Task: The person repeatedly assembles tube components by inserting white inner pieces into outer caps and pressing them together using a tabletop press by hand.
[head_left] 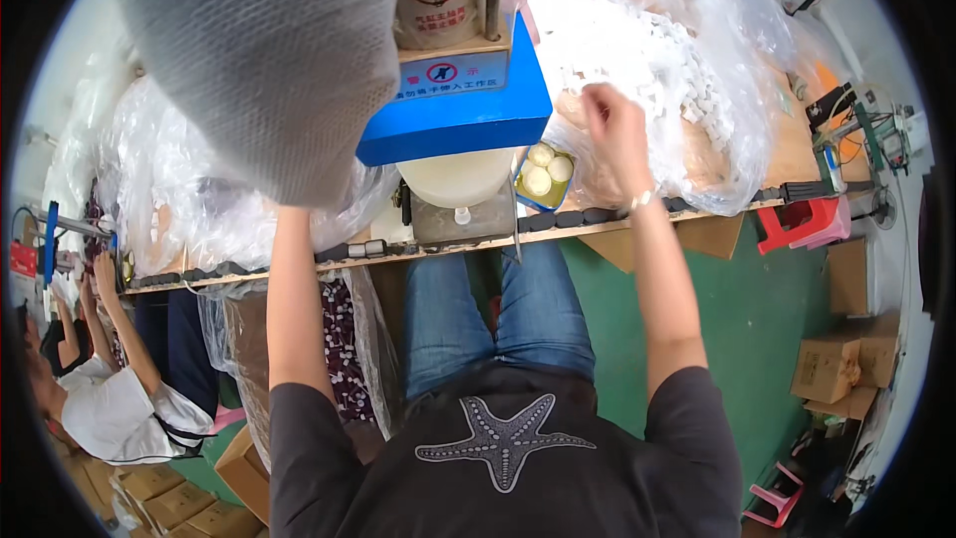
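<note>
My right hand is at the near edge of a pile of small white pieces on clear plastic sheeting. Its fingers are bent together in a pinch; what they hold, if anything, is too small to make out. My left forearm reaches up to a large white textured fabric, which hides my left hand and its fingers. Between my arms stands a machine with a blue block-shaped head above a pale rounded part. Just left of my right hand, a small yellow-green tray holds several round cream-coloured things.
Crumpled clear plastic covers the bench left of the machine. Dark padding lines the bench edge. Below it, beside my left arm, an open bag holds small dark pieces. A person in white works at far left. Red stools stand right.
</note>
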{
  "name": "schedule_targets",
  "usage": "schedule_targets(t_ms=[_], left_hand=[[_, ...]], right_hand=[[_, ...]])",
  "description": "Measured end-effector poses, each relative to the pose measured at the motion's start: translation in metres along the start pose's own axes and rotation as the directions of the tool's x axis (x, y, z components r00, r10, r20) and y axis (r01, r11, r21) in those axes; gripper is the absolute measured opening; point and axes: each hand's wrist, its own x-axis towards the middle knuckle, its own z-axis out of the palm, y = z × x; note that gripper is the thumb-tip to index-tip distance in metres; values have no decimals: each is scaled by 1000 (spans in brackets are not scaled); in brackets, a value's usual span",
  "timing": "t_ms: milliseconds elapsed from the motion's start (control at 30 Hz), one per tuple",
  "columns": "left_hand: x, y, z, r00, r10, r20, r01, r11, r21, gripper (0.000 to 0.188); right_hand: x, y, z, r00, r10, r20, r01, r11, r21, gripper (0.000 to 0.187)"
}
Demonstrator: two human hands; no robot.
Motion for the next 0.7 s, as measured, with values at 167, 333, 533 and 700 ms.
schedule_targets(t_ms=[167, 333, 533, 700], left_hand=[[-3, -12, -4, 999, -10, 34, 10, 1000, 4, 40], [-32, 13, -35, 980, 54, -189, -97, 969, -227, 35], [-157, 146, -145, 968, 248, 40, -113, 572, -812, 23], [-171, 186, -131, 938, 338, 76, -147, 585, -797, 21]], right_hand=[[45, 68, 26, 981, 88, 175, 24, 831, -556, 18], [40, 72, 46, 974, 156, 166, 8, 706, -708, 18], [25, 26, 7, 983, 167, 82, -103, 855, -508, 15], [-16, -22, -19, 919, -105, 380, 46, 986, 160, 23]])
